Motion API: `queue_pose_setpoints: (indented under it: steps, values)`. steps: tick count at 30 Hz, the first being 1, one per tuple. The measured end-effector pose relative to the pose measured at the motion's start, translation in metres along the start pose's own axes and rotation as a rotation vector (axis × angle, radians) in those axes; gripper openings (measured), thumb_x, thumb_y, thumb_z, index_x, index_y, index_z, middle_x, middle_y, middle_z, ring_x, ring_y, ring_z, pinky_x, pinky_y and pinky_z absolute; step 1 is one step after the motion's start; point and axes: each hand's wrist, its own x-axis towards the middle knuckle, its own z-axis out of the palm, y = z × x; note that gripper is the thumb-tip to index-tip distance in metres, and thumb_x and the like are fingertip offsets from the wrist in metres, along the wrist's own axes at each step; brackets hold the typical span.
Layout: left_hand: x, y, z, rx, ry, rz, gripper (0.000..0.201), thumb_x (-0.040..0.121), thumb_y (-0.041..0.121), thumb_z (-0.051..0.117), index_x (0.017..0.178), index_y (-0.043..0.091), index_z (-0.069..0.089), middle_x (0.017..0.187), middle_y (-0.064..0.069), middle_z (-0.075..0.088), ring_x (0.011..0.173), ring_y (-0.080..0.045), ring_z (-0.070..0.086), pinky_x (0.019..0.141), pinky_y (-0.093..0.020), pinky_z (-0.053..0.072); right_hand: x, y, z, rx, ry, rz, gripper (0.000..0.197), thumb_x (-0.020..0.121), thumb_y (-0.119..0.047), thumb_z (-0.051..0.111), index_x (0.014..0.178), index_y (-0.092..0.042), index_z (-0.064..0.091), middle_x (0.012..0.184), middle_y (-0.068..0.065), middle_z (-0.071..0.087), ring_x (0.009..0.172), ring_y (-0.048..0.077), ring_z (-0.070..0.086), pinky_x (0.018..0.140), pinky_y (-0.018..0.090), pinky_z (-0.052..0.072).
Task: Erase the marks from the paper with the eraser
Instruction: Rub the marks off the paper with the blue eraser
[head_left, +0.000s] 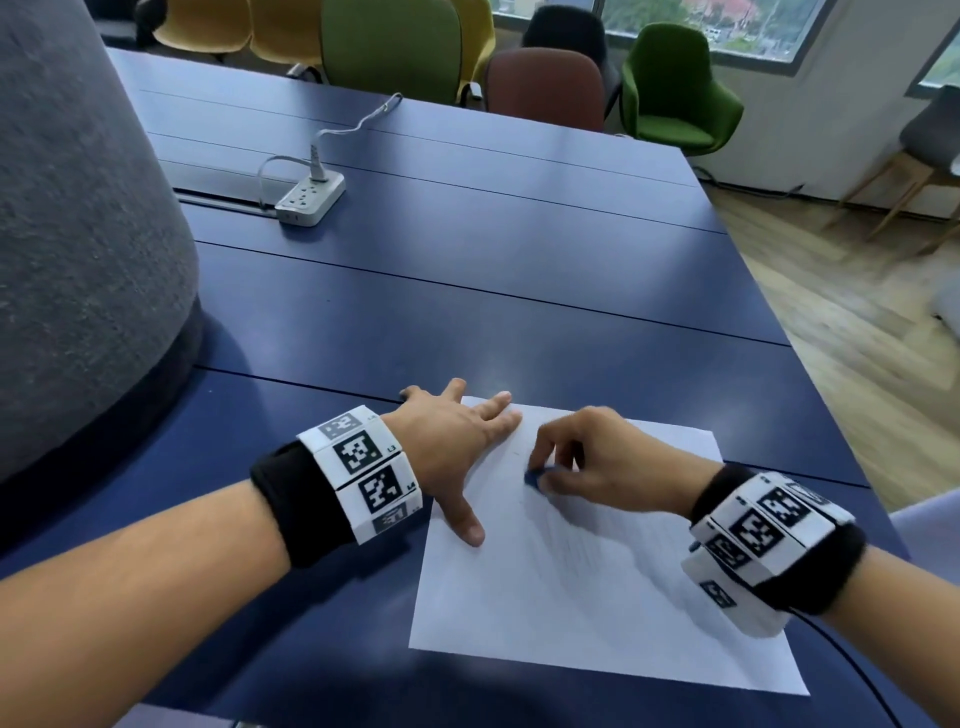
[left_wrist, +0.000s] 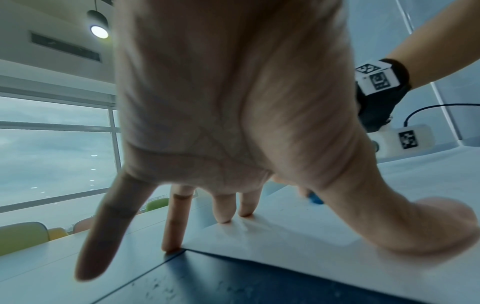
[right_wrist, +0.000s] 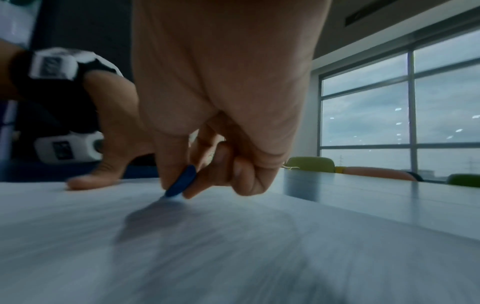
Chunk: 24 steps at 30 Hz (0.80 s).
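Right hand (head_left: 597, 460): thumb and fingers pinch the blue eraser (head_left: 533, 478), tilted, its lower tip on the paper (head_left: 571, 597). The eraser sits in the paper's far-left quarter, just beside the left hand (head_left: 457, 441). Left hand: spread flat, gripping nothing; thumb and two fingertips press the paper's left margin and far-left corner, the other fingers on the table (head_left: 467, 260).

Marks: faint grey strokes show near the eraser and toward the paper's middle; their extent is too pale to judge.

Risks, as judged:
- The paper is held along one side only. A hard stroke toward the left hand could buckle or crease it.
- The tilted tip concentrates pressure; the sheet could tear or smear.
- The free right side could swing if the left hand lifts.

A power strip (head_left: 310, 200) lies well beyond the paper, clear of the work.
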Motion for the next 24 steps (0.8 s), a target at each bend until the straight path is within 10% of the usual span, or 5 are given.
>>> queue_pose_setpoints:
  steps: [3, 8, 12, 17, 24]
  values:
    - [0.001, 0.001, 0.000, 0.020, 0.000, -0.003, 0.132, 0.059, 0.073, 0.075, 0.155, 0.029, -0.004, 0.163, 0.011, -0.008, 0.140, -0.034, 0.017, 0.098, -0.060, 0.038, -0.015, -0.011, 0.005, 0.002, -0.198, -0.051, 0.006, 0.080, -0.026, 0.072, 0.086, -0.028, 0.073, 0.068, -0.009, 0.062, 0.058, 0.006, 0.051, 0.056, 0.013, 0.039]
    - [0.001, 0.002, -0.001, 0.014, -0.001, -0.004, 0.132, 0.060, 0.074, 0.075, 0.155, 0.029, -0.005, 0.163, 0.010, -0.008, 0.141, -0.034, 0.016, 0.099, -0.059, 0.037, -0.008, -0.004, 0.004, -0.007, -0.010, -0.020, 0.006, 0.082, -0.025, 0.071, 0.085, -0.029, 0.071, 0.067, -0.009, 0.060, 0.060, 0.003, 0.052, 0.056, 0.012, 0.036]
    - [0.000, 0.002, 0.000, 0.008, 0.005, 0.000, 0.133, 0.060, 0.072, 0.076, 0.155, 0.027, -0.005, 0.164, 0.010, -0.007, 0.141, -0.034, 0.016, 0.099, -0.059, 0.036, -0.028, -0.015, 0.014, 0.039, -0.299, -0.101, 0.010, 0.080, -0.025, 0.069, 0.090, -0.026, 0.072, 0.074, -0.004, 0.066, 0.062, 0.009, 0.055, 0.061, 0.021, 0.046]
    - [0.001, 0.003, -0.002, 0.010, -0.001, -0.005, 0.133, 0.060, 0.072, 0.076, 0.156, 0.027, -0.006, 0.164, 0.009, -0.008, 0.141, -0.035, 0.016, 0.100, -0.060, 0.035, -0.023, -0.006, 0.014, 0.049, -0.076, -0.042, 0.008, 0.081, -0.025, 0.070, 0.089, -0.027, 0.072, 0.070, -0.005, 0.063, 0.060, 0.009, 0.052, 0.058, 0.019, 0.042]
    - [0.001, 0.003, -0.002, 0.033, 0.007, -0.005, 0.134, 0.059, 0.074, 0.075, 0.155, 0.026, -0.005, 0.164, 0.008, -0.007, 0.139, -0.034, 0.019, 0.099, -0.062, 0.036, -0.034, -0.014, 0.018, 0.091, -0.211, -0.087, 0.011, 0.081, -0.025, 0.069, 0.092, -0.027, 0.073, 0.077, -0.003, 0.068, 0.065, 0.012, 0.055, 0.061, 0.022, 0.045]
